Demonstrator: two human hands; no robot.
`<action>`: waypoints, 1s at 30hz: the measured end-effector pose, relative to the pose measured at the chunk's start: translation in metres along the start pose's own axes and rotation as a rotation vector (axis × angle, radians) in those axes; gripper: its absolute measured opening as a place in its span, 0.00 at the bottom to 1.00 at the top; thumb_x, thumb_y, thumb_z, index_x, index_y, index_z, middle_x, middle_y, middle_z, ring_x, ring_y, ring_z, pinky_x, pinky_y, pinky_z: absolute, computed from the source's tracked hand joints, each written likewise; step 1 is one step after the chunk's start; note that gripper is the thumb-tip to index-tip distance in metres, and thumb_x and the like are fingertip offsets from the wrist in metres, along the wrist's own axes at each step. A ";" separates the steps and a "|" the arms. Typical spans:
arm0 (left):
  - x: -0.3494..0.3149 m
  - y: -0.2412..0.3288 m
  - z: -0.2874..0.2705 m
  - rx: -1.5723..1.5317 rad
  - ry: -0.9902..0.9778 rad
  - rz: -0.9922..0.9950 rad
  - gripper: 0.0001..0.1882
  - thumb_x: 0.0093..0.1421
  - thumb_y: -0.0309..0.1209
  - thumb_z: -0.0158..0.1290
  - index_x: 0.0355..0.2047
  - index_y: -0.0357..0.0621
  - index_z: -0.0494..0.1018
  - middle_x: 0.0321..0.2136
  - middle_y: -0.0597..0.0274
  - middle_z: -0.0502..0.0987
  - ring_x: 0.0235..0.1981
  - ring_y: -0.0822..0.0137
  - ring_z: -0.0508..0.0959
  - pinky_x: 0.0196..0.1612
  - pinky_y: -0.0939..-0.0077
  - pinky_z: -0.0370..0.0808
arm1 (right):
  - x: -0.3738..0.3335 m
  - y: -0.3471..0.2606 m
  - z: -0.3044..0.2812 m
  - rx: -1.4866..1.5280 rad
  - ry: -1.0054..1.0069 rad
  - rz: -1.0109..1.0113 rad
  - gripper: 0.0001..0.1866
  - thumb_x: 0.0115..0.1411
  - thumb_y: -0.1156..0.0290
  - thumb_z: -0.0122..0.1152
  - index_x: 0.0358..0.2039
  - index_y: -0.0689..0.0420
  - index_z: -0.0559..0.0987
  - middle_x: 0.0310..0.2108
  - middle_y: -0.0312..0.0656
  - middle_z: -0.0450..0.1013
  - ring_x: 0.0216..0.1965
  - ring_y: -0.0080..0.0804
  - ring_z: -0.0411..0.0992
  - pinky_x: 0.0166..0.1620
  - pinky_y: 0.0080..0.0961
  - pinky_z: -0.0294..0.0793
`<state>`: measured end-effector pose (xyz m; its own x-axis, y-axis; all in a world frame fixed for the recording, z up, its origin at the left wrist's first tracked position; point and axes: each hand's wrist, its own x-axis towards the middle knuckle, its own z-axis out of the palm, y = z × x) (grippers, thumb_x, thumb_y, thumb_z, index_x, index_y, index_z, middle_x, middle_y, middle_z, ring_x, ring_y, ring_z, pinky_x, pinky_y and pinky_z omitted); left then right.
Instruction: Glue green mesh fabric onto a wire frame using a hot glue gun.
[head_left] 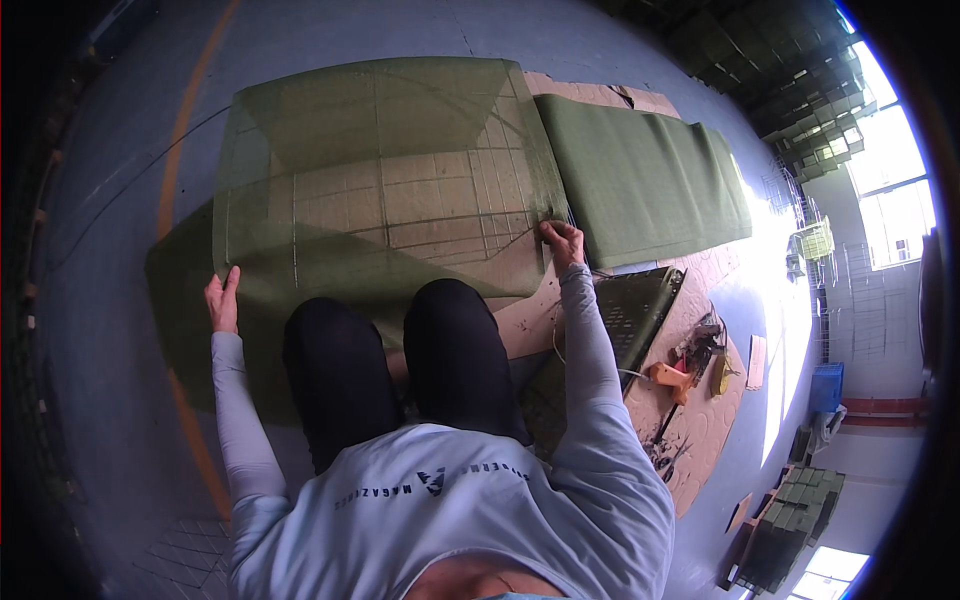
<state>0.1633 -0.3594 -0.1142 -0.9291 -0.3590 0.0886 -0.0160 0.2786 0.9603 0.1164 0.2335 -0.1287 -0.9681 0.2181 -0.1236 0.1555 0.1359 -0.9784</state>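
A sheer green mesh sheet (400, 110) lies spread in front of my knees. A metal wire grid (383, 200) shows through it, with brown cardboard beneath. At the near left corner, my left hand (222, 300) pinches the edge of the mesh between thumb and fingers. My right hand (563, 245) is closed on the right edge of the mesh, its fingertips partly hidden. From the left corner, more loose green mesh (190, 330) spreads under the wire grid and toward my legs.
At right lies folded green mesh fabric (645, 185). Nearer are a green perforated crate (640, 315) and an orange-handled tool (672, 380) among small tools on cardboard (705, 450). Dark green stacks (795, 515) and a blue bin (827, 387) stand farther right. An orange line (180, 150) crosses the floor.
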 end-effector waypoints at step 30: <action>0.004 -0.021 0.005 0.274 0.168 0.087 0.16 0.50 0.34 0.54 0.17 0.34 0.65 0.12 0.61 0.66 0.17 0.76 0.58 0.21 0.78 0.59 | 0.001 0.009 0.019 0.025 0.133 -0.162 0.08 0.46 0.71 0.62 0.25 0.61 0.76 0.22 0.35 0.72 0.23 0.20 0.68 0.28 0.18 0.67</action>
<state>0.1583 -0.3622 -0.1352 -0.8576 -0.4592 0.2315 -0.0593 0.5354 0.8425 0.1131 0.2167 -0.1410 -0.9454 0.3210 0.0568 -0.0064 0.1557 -0.9878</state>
